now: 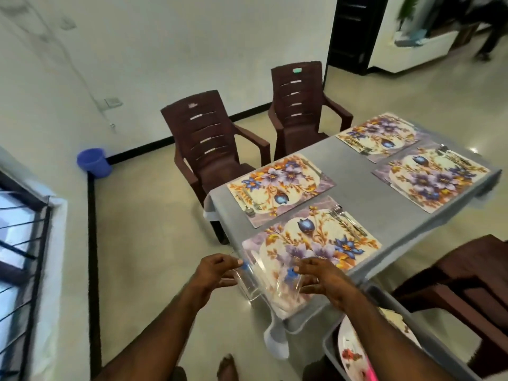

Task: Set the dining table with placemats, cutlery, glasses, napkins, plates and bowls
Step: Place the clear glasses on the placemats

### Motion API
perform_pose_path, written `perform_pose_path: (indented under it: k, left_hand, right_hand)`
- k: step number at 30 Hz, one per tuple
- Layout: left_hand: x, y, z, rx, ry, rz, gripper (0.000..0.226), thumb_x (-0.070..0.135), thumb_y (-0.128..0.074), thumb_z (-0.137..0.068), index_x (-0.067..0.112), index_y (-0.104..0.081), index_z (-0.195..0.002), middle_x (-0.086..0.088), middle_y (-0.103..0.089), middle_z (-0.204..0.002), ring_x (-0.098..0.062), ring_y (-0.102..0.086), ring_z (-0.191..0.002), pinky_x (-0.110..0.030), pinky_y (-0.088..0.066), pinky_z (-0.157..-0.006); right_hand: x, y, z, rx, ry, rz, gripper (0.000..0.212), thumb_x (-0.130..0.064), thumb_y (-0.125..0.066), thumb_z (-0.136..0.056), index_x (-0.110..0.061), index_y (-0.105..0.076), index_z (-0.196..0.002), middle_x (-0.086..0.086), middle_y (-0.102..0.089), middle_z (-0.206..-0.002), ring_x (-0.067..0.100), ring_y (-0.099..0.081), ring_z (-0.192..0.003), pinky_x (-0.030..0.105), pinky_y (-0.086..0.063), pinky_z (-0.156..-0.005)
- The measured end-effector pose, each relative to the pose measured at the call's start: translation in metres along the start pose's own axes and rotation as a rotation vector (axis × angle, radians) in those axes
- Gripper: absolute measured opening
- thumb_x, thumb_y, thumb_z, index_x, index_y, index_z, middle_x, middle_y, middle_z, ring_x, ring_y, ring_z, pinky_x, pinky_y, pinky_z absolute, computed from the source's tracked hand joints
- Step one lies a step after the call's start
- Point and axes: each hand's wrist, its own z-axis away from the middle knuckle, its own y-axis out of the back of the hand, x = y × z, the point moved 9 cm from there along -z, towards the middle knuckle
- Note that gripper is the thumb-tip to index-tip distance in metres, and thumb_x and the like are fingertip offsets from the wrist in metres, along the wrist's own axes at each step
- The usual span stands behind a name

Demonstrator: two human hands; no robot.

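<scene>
Several floral placemats lie on the grey table (pixel 357 185), each with cutlery on it; the nearest placemat (pixel 310 237) has a spoon and fork (pixel 343 215) at its far right. My left hand (pixel 217 273) grips a clear glass (pixel 247 281) just off the table's near left corner. My right hand (pixel 321 276) grips a second clear glass (pixel 288 284) over the near edge of that placemat. Both glasses are transparent and blurred.
Two brown plastic chairs (pixel 217 149) (pixel 302 105) stand at the table's far side, and another brown chair (pixel 467 284) at the right. A grey bin (pixel 390 303) holding plates (pixel 354 356) sits at the lower right. A blue bucket (pixel 93 162) stands by the wall.
</scene>
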Motion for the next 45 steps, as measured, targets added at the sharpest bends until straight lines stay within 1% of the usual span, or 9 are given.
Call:
perform_pose_path:
  k: [2, 5, 8, 11, 16, 23, 26, 30, 45]
  left_hand:
    - [0.015, 0.007, -0.018, -0.021, -0.003, -0.011, 0.040, 0.029, -0.094, -0.072, 0.004, -0.077, -0.096, -0.017, -0.078, -0.096, -0.029, -0.075, -0.084, -0.043, -0.063, -0.080]
    - [0.030, 0.045, -0.050, -0.019, 0.001, 0.002, 0.027, 0.023, -0.093, -0.077, 0.008, -0.074, -0.089, -0.010, -0.075, -0.086, -0.023, -0.072, -0.076, -0.041, -0.063, -0.075]
    - [0.043, 0.051, -0.075, -0.038, 0.010, 0.011, 0.036, 0.026, -0.095, -0.075, 0.005, -0.075, -0.096, -0.012, -0.077, -0.091, -0.026, -0.075, -0.080, -0.041, -0.064, -0.075]
    - [0.053, 0.037, -0.101, -0.079, 0.024, 0.007, 0.046, 0.029, -0.097, -0.072, 0.003, -0.077, -0.104, -0.015, -0.079, -0.099, -0.030, -0.077, -0.089, -0.046, -0.066, -0.080]
    - [0.054, 0.003, -0.128, -0.104, 0.115, 0.101, 0.070, 0.040, -0.100, -0.060, 0.005, -0.074, -0.114, -0.017, -0.079, -0.105, -0.034, -0.079, -0.094, -0.042, -0.066, -0.077]
    - [0.096, -0.045, -0.166, -0.117, 0.118, 0.044, 0.050, 0.033, -0.095, -0.076, 0.006, -0.073, -0.112, -0.019, -0.078, -0.105, -0.034, -0.079, -0.092, -0.042, -0.066, -0.079]
    - [0.113, -0.059, -0.183, -0.068, 0.119, 0.042, 0.049, 0.028, -0.095, -0.076, 0.002, -0.073, -0.110, -0.022, -0.077, -0.106, -0.039, -0.078, -0.095, -0.044, -0.066, -0.080]
    - [0.128, -0.084, -0.201, -0.034, 0.096, 0.007, 0.049, 0.024, -0.094, -0.077, -0.002, -0.071, -0.111, -0.024, -0.077, -0.108, -0.039, -0.077, -0.095, -0.048, -0.065, -0.084]
    - [0.128, -0.102, -0.228, 0.009, 0.133, 0.037, 0.052, 0.032, -0.092, -0.079, -0.001, -0.072, -0.115, -0.019, -0.079, -0.101, -0.040, -0.077, -0.099, -0.048, -0.064, -0.088]
  right_hand:
    - [-0.013, -0.012, -0.009, 0.024, 0.011, 0.010, 0.031, -0.015, -0.078, -0.090, -0.005, -0.071, -0.118, 0.018, -0.077, -0.105, 0.046, -0.072, -0.097, 0.059, -0.058, -0.095]
    - [-0.027, -0.052, -0.036, 0.065, -0.015, 0.061, 0.036, -0.013, -0.082, -0.087, -0.005, -0.068, -0.119, 0.018, -0.076, -0.097, 0.032, -0.070, -0.079, 0.052, -0.060, -0.090]
    - [-0.043, -0.057, -0.045, 0.087, 0.003, 0.137, 0.040, -0.009, -0.082, -0.087, -0.008, -0.066, -0.123, 0.021, -0.074, -0.112, 0.030, -0.073, -0.090, 0.044, -0.064, -0.085]
    - [-0.066, -0.038, -0.049, 0.138, 0.058, 0.294, 0.031, -0.006, -0.081, -0.086, -0.016, -0.071, -0.114, 0.010, -0.067, -0.124, 0.030, -0.072, -0.103, 0.040, -0.064, -0.083]
    - [-0.115, 0.016, -0.064, 0.302, 0.107, 0.659, 0.052, -0.017, -0.094, -0.069, -0.024, -0.071, -0.115, -0.002, -0.069, -0.106, 0.009, -0.063, -0.083, 0.018, -0.049, -0.067]
    - [-0.195, 0.077, -0.129, 0.314, 0.197, 1.365, 0.084, -0.039, -0.092, -0.068, -0.041, -0.054, -0.143, -0.002, -0.063, -0.142, 0.026, -0.058, -0.128, 0.044, -0.048, -0.105]
    - [-0.227, 0.090, -0.151, 0.318, 0.279, 1.522, 0.076, -0.046, -0.084, -0.072, -0.047, -0.051, -0.140, -0.001, -0.060, -0.143, 0.027, -0.055, -0.128, 0.047, -0.044, -0.107]
    - [-0.256, 0.105, -0.172, 0.323, 0.372, 1.758, 0.072, -0.025, -0.084, -0.080, -0.042, -0.054, -0.143, 0.002, -0.054, -0.141, 0.028, -0.052, -0.127, 0.047, -0.048, -0.099]
    - [-0.254, 0.129, -0.218, 0.236, 0.302, 1.867, 0.073, -0.024, -0.087, -0.080, -0.039, -0.056, -0.145, 0.003, -0.054, -0.150, 0.029, -0.049, -0.135, 0.046, -0.045, -0.105]
